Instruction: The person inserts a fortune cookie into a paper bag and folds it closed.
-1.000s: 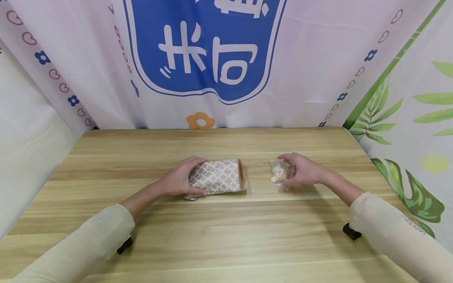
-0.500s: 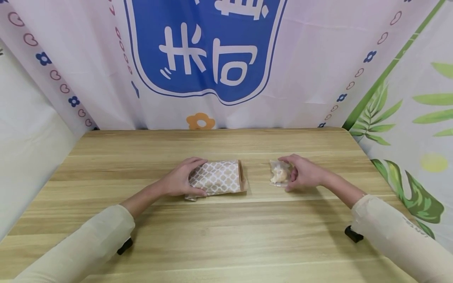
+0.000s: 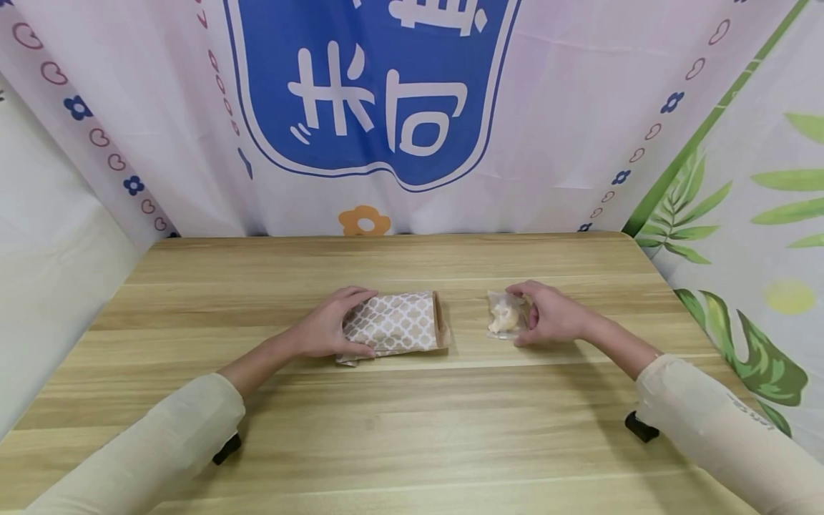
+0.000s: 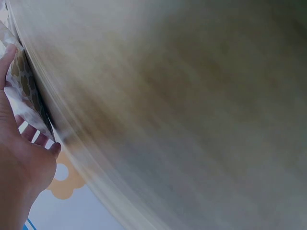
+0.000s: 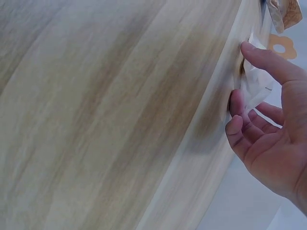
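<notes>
A tan paper bag (image 3: 394, 322) with a white lattice print lies flat near the middle of the table, its mouth facing right. My left hand (image 3: 328, 325) grips its closed end, thumb on the near edge and fingers along the far edge. The left wrist view shows the same paper bag (image 4: 26, 86) at its left side. To the right of the bag lies a small clear plastic packet (image 3: 504, 315) with a pale, lumpy piece inside. My right hand (image 3: 552, 313) holds the packet's right side between thumb and curved fingers, close over the tabletop.
The wooden table (image 3: 399, 429) ends at the back against a white printed curtain (image 3: 553, 129) with a blue emblem. A leaf-patterned cloth (image 3: 759, 236) hangs along the right side. A gap of bare wood separates bag and packet.
My right hand and the plastic packet have shifted slightly left, and the right thumb has been repositioned at the packet's near corner. The left hand and paper bag stay in place.
</notes>
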{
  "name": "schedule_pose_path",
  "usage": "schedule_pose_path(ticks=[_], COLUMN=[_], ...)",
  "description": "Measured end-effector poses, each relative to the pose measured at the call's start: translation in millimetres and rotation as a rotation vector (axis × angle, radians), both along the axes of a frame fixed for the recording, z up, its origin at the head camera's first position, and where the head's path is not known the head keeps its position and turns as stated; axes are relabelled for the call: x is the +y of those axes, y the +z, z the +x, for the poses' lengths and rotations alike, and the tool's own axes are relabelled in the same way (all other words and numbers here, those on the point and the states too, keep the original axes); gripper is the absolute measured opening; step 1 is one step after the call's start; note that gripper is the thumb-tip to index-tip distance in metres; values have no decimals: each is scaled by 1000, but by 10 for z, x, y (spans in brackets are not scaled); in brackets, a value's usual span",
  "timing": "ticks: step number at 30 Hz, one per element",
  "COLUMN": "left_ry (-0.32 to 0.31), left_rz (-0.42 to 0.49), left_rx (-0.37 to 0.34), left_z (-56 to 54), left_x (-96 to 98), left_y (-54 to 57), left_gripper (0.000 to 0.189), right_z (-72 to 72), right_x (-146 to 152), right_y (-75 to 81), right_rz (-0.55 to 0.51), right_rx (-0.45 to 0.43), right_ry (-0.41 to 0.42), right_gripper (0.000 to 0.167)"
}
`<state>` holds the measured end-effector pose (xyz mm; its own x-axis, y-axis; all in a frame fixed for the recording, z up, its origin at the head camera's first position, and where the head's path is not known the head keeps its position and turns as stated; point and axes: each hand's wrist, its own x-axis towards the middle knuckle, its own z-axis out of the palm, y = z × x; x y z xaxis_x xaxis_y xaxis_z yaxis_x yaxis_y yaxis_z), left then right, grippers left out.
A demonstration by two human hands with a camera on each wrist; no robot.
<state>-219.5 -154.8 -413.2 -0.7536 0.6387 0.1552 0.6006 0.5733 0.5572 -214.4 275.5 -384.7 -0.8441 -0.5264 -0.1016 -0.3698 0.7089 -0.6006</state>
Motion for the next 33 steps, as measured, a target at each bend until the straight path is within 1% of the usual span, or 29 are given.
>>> schedule_pose_path(ticks=[4, 14, 19, 33], left_ry=[2, 8, 8, 1], left_rz=[-4, -10, -7, 2], left_rx=[-1, -5, -4, -8], left_z=[3, 10, 6, 1], left_x=[-1, -2, -3, -1], left_y=[2, 0, -5, -3], left_gripper=[104, 104, 104, 104], right_z=[0, 1, 1, -4], right_x=[-4, -15, -22, -79], right_y=[-11, -22, -26, -31], right_rz=[-2, -8, -20, -56], right_rx=[-1, 31, 43, 40], right_ry=[-3, -31, -25, -41], right_gripper=[89, 86, 85, 86])
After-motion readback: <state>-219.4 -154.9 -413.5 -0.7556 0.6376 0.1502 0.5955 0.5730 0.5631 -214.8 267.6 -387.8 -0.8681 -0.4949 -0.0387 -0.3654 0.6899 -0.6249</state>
